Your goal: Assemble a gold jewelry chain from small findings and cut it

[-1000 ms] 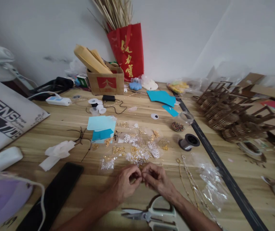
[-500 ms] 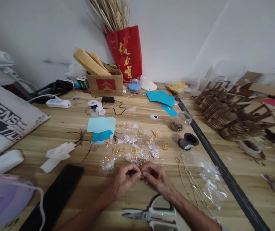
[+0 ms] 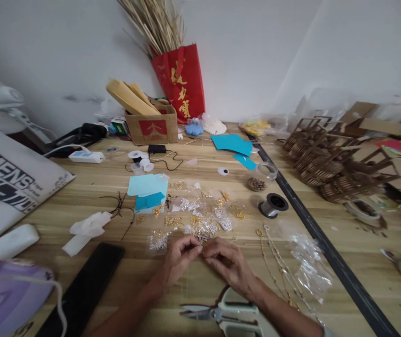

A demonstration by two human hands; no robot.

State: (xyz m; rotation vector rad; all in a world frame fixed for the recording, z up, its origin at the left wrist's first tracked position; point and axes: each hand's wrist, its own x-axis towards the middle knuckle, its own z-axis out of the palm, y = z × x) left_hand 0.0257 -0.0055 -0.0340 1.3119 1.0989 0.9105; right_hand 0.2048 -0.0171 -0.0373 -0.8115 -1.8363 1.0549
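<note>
My left hand (image 3: 181, 255) is closed in a pinch, thumb against forefinger. My right hand (image 3: 229, 263) is also pinched, its fingertips almost meeting the left ones. Whatever lies between them is too small to make out. A faint thin strand (image 3: 186, 280) runs down below my left hand. Just beyond the fingers lie silver and gold jewellery findings (image 3: 203, 229) in small clear bags. Under my right wrist is a pair of scissors (image 3: 217, 312) with pale handles, blades pointing left. Gold and silver chains (image 3: 273, 255) stretch out right of my right hand.
A spool of wire (image 3: 273, 205) and a jar of beads (image 3: 257, 183) stand at the right, near crumpled clear plastic (image 3: 310, 267). On the left lie a black phone-like slab (image 3: 84, 285), white tissue (image 3: 90, 229) and a purple iron (image 3: 14, 295). Small wooden baskets (image 3: 340, 168) crowd the far right.
My fingertips have drawn slightly apart, with a small gap now between the two hands. The view has shifted slightly. Other things on the table lie as before.
</note>
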